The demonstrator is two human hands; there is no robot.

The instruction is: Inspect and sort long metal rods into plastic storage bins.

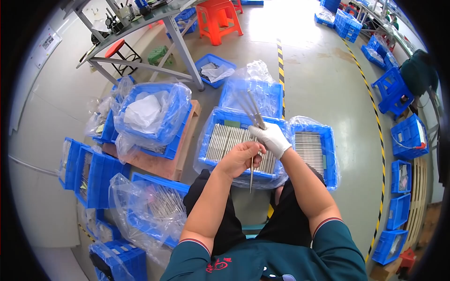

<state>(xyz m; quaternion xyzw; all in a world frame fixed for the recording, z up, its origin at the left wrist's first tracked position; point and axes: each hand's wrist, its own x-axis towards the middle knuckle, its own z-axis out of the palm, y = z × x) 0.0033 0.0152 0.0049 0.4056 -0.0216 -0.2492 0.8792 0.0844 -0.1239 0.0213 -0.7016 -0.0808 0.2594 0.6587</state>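
My bare left hand (241,158) is closed around a thin metal rod (251,178), whose lower end points down toward my lap. Just above it, my right hand (272,139), in a white glove, grips a small bunch of metal rods (254,114) that fan upward; their upper ends are smeared by motion. Both hands are over a blue crate (202,158) lined with clear plastic, where many similar rods (225,143) lie side by side. At its right stands another blue crate (330,159) holding stacked rods (308,146).
On my left, lined blue crates (176,117) rest on a wooden pallet (185,145). Nearer, a plastic-covered crate (140,225) holds loose rods. A workbench (150,16) and an orange stool (216,21) stand ahead. A blue stool (393,91) and a seated person are at right.
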